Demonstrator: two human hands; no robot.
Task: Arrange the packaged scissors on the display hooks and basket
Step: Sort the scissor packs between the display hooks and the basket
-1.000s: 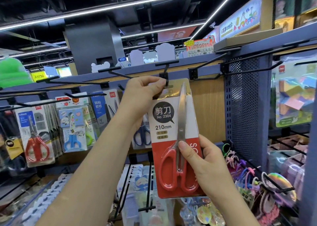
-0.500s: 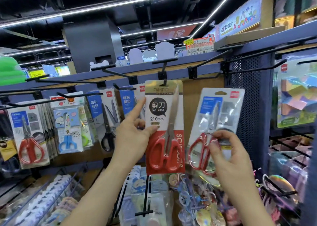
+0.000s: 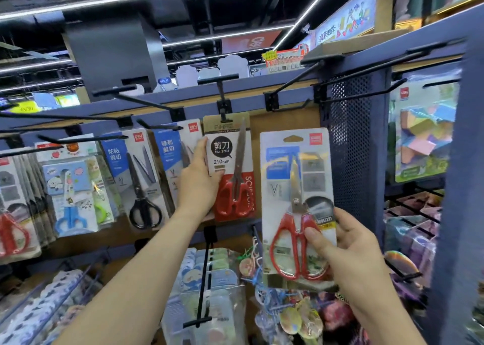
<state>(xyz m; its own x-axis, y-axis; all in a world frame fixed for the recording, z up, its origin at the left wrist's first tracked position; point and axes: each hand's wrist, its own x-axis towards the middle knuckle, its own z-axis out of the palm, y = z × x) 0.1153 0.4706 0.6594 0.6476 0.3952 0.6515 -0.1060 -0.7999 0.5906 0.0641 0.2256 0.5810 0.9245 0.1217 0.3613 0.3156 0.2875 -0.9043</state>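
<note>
- Your right hand (image 3: 351, 250) is nearest. Its grip pinches the clear scissors pack (image 3: 296, 187) at the lower right corner, thumb on the front over the red handles and fingers behind.
- That pack is in the air, just right of the hung row and below the hooks. It is not on a hook yet.
- Its long axis is near upright with a slight lean. Blades point up, handles down, hang hole (image 3: 294, 138) at the top.
- Your left hand (image 3: 199, 185) is further in. Its grip is spread, fingers straight along the left edge of the 210mm card pack (image 3: 230, 161) and thumb on its face.
- That card hangs on the centre hook (image 3: 222, 101), axis vertical, blades up, red handles down, printed side out.
- Step in hand, as I judge it: hang the clear pack on the short empty hook (image 3: 288, 108), up and right of the card.
- To do it well, lift until the hang hole meets the hook tip, keep the pack face square to you, then slide it straight back.
- A low corner pinch lets the top swing, so steady the top with your left hand if it wobbles.
- Keep the blades up to match the row.
- Further left, the black-handled pack (image 3: 141, 182) and the blue-handled pack (image 3: 70, 195) hang the same way.
- The perforated panel (image 3: 351, 140) stands close on the right, so mind the pack edge there.
</note>
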